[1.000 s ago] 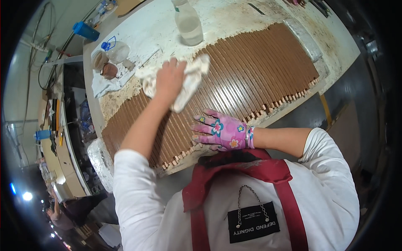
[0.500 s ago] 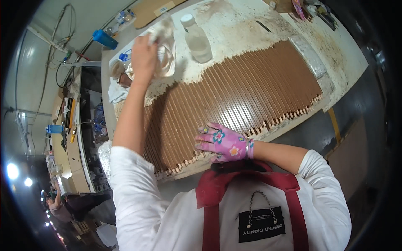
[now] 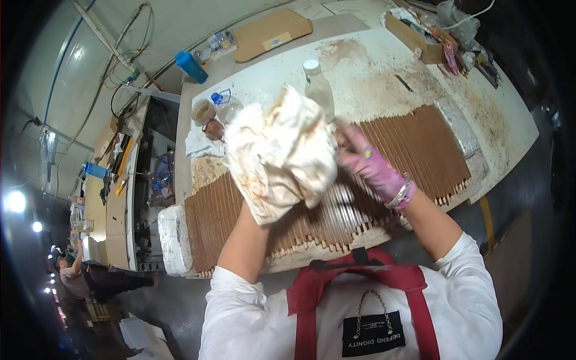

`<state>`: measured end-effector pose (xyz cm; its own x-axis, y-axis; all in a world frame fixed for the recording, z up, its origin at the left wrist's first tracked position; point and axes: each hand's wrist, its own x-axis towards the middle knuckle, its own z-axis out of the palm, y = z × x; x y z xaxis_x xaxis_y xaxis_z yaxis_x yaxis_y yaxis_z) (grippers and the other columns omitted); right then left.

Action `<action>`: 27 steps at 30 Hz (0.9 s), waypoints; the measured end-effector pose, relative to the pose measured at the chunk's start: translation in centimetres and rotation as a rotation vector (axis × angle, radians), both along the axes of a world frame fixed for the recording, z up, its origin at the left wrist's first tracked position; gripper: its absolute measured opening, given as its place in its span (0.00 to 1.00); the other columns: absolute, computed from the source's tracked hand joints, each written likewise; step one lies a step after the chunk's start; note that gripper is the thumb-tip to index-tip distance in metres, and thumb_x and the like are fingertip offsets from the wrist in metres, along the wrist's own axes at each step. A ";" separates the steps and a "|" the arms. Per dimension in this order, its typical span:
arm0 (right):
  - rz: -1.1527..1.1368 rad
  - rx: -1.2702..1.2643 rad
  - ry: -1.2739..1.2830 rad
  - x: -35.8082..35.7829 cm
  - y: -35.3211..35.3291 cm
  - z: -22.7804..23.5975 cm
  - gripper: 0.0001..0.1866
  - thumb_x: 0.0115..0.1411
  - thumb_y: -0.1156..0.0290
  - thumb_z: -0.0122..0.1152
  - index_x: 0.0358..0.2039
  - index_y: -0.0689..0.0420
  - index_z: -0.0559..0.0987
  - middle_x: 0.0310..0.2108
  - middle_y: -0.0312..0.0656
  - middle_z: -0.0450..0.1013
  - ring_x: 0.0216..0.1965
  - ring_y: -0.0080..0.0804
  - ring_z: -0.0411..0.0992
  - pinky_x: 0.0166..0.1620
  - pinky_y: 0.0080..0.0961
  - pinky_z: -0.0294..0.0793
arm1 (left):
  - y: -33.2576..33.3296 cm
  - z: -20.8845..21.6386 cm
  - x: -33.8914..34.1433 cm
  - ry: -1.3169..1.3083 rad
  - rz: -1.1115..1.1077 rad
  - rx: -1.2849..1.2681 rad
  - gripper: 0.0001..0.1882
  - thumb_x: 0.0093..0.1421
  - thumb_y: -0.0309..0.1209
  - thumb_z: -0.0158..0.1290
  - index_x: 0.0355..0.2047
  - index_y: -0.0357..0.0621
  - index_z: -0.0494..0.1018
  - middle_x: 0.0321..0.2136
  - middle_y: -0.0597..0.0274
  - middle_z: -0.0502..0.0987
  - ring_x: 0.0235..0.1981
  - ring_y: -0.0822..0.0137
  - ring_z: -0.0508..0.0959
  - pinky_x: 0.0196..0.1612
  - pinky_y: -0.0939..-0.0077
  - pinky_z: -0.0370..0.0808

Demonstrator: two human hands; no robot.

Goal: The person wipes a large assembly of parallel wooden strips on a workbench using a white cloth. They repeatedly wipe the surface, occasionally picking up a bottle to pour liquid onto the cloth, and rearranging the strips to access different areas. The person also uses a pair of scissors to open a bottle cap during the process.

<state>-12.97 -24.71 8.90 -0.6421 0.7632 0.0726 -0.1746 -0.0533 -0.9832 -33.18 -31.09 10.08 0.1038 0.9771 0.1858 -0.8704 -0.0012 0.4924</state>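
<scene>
A crumpled off-white cloth (image 3: 282, 153) with brownish stains is bunched over my left hand, which grips it and is hidden behind it. Only my left forearm (image 3: 243, 243) shows below the cloth. My right hand (image 3: 372, 162), in a pink flowered glove, is raised at the cloth's right edge. Its fingers are smeared by motion, so I cannot tell whether they grip the cloth. Beneath both hands lies a row of many thin brown strips (image 3: 420, 144) side by side, with pale ends toward me.
Behind the cloth stands a white-capped bottle (image 3: 321, 90). A blue-capped jug (image 3: 227, 108) and a cup (image 3: 204, 111) are at the left. Foil-wrapped blocks (image 3: 174, 240) flank the strips. Cardboard (image 3: 273, 35) lies at the back, an open box (image 3: 414, 36) at far right. Another person (image 3: 72, 273) works far left.
My left hand has brought the cloth from the far left of the table to the middle, above the strips. My right hand has lifted off the strips' near ends toward the cloth.
</scene>
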 end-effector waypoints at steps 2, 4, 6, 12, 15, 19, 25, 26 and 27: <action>0.152 0.093 0.106 -0.1 1.8 -3.9 0.38 0.61 0.58 0.63 0.67 0.56 0.59 0.62 0.45 0.64 0.57 0.28 0.68 0.59 0.28 0.68 | 0.6 0.1 -1.1 0.088 -0.005 -0.018 0.25 0.68 0.46 0.43 0.53 0.37 0.68 0.48 0.50 0.75 0.47 0.57 0.77 0.52 0.59 0.77; 0.156 -0.024 -0.027 2.2 1.8 -2.5 0.29 0.63 0.57 0.61 0.61 0.57 0.69 0.54 0.41 0.73 0.54 0.26 0.71 0.57 0.28 0.70 | 1.0 0.2 -4.4 0.246 0.062 -0.052 0.25 0.68 0.47 0.42 0.52 0.37 0.68 0.48 0.49 0.75 0.47 0.57 0.77 0.52 0.58 0.76; 0.061 -0.024 -0.088 4.7 2.9 -3.2 0.22 0.63 0.57 0.60 0.53 0.57 0.75 0.49 0.38 0.76 0.49 0.24 0.73 0.49 0.24 0.75 | 1.0 -0.6 -9.4 0.379 0.190 -0.101 0.25 0.68 0.47 0.42 0.51 0.37 0.69 0.47 0.49 0.75 0.46 0.57 0.77 0.52 0.58 0.76; -0.223 -0.096 0.013 11.8 6.0 -0.9 0.17 0.60 0.72 0.60 0.50 0.60 0.76 0.43 0.38 0.77 0.43 0.25 0.75 0.48 0.27 0.75 | -3.2 1.5 -16.4 0.189 0.741 -0.315 0.22 0.70 0.45 0.39 0.58 0.47 0.65 0.57 0.51 0.69 0.56 0.50 0.70 0.62 0.47 0.65; -0.449 -0.249 0.149 15.6 7.6 -1.8 0.17 0.60 0.71 0.60 0.50 0.60 0.76 0.42 0.38 0.77 0.43 0.25 0.74 0.49 0.24 0.72 | -6.2 -0.3 -19.2 0.286 0.609 -0.180 0.25 0.69 0.46 0.43 0.60 0.48 0.64 0.57 0.54 0.69 0.56 0.53 0.71 0.60 0.50 0.69; -0.456 -0.185 -0.215 20.4 8.2 -7.2 0.17 0.60 0.70 0.62 0.48 0.62 0.76 0.43 0.37 0.77 0.43 0.24 0.73 0.50 0.21 0.70 | -11.1 -5.4 -21.3 1.201 0.328 -0.518 0.22 0.61 0.36 0.56 0.55 0.46 0.70 0.48 0.60 0.76 0.50 0.65 0.75 0.51 0.69 0.75; -0.325 -0.286 -0.274 21.6 4.8 -7.9 0.20 0.59 0.67 0.65 0.49 0.61 0.75 0.43 0.36 0.77 0.44 0.22 0.72 0.50 0.21 0.68 | -10.3 -4.8 -16.7 1.784 0.727 -0.312 0.12 0.63 0.27 0.51 0.46 0.38 0.75 0.39 0.58 0.77 0.41 0.67 0.77 0.45 0.74 0.73; -0.321 -0.287 -0.363 22.1 4.2 -7.6 0.20 0.59 0.67 0.65 0.49 0.61 0.75 0.43 0.35 0.77 0.43 0.22 0.72 0.50 0.20 0.68 | -8.7 -3.6 -12.8 1.797 0.734 -0.210 0.12 0.62 0.27 0.52 0.45 0.38 0.75 0.39 0.57 0.77 0.41 0.65 0.77 0.45 0.73 0.73; -0.313 -0.282 -0.448 22.5 3.9 -7.3 0.20 0.58 0.66 0.66 0.48 0.61 0.75 0.43 0.35 0.77 0.43 0.21 0.72 0.50 0.20 0.68 | -7.4 -4.1 -9.9 1.853 0.629 -0.058 0.12 0.61 0.28 0.52 0.44 0.38 0.75 0.39 0.58 0.77 0.41 0.66 0.77 0.45 0.74 0.73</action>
<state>9.53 -20.78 1.62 -0.3062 0.8709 -0.3844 0.2031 -0.3347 -0.9202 -43.12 -38.49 5.95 -0.2073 0.9468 0.2462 0.7530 -0.0062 0.6580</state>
